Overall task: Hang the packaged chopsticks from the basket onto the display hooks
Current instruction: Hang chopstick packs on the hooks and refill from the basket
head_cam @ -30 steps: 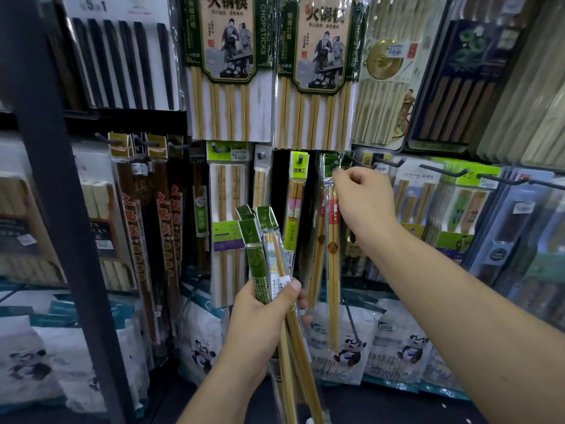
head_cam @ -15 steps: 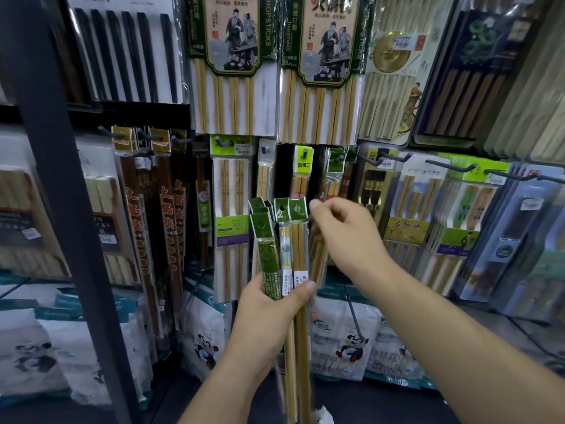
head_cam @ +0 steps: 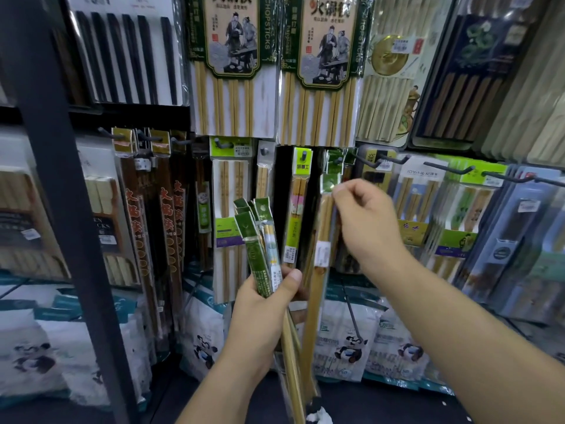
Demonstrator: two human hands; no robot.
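Observation:
My left hand (head_cam: 263, 304) grips a bundle of chopstick packs (head_cam: 261, 243) with green header cards, held upright in front of the display. My right hand (head_cam: 363, 221) pinches the top of a single chopstick pack (head_cam: 319, 270) with a green header, lifted off the bundle and hanging down just right of it. The pack's header is a little below a dark display hook (head_cam: 337, 160) where similar green-headed packs hang. The basket is not in view.
A dark metal upright (head_cam: 61, 194) crosses the left side. Empty hook arms (head_cam: 449, 169) jut out at right. Big chopstick packs (head_cam: 232, 65) hang above, dark red ones (head_cam: 146, 209) at left, and panda-printed bags (head_cam: 351, 341) stand below.
My right hand left the hook, came down to the bundle, took one pack by its header and has raised it up and to the right. The left hand stayed nearly still.

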